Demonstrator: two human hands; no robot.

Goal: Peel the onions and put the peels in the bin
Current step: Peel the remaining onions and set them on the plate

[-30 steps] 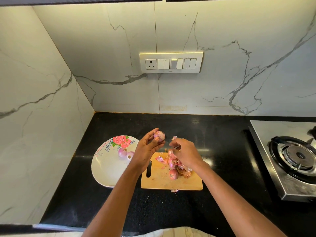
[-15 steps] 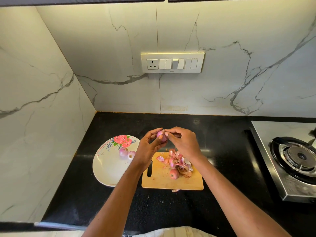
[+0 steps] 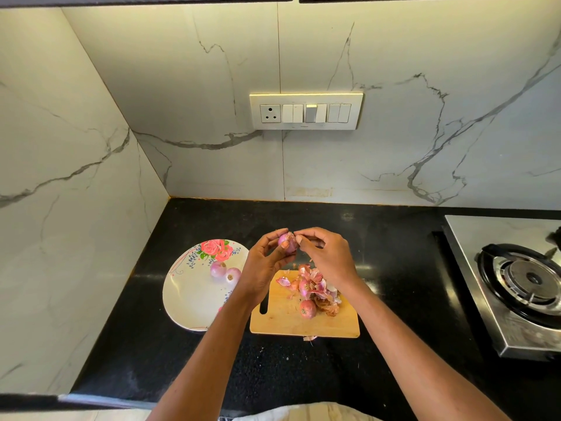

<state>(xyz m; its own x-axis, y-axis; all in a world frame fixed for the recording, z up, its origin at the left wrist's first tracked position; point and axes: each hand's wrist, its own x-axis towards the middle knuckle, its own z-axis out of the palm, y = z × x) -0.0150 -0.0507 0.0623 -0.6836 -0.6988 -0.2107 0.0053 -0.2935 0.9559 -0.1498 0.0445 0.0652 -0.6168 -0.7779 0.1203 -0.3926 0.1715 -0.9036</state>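
Pink and half-stripped, the onion (image 3: 287, 242) sits above the far edge of the board (image 3: 303, 325), held off the counter (image 3: 379, 238) between both hands; the left hand (image 3: 264, 265) curls round it from the left and below, thumb across its near face; the right hand (image 3: 329, 258) meets it from the right, its fingertips (image 3: 299, 238) pinching at the onion's top, where a flap of skin stands up, the other fingers curled in toward the palm. Peels (image 3: 315, 282) lie heaped on the far right part of the wooden board, pink and papery, with browner scraps toward the near side; one whole onion still in its skin (image 3: 307, 308) rests at the near edge of the heap; a loose peel (image 3: 283, 281) lies just left of the pile, and a small scrap (image 3: 309, 338) lies on the counter touching the board's near edge. Left of the board, a flowered plate (image 3: 188, 299) holds two peeled onions (image 3: 225, 271) side by side, near its far right rim; the left forearm crosses over the plate's right edge. At the far right stands a steel stove (image 3: 516, 299) with its burner; on the marble wall behind is a switch panel (image 3: 306, 111).
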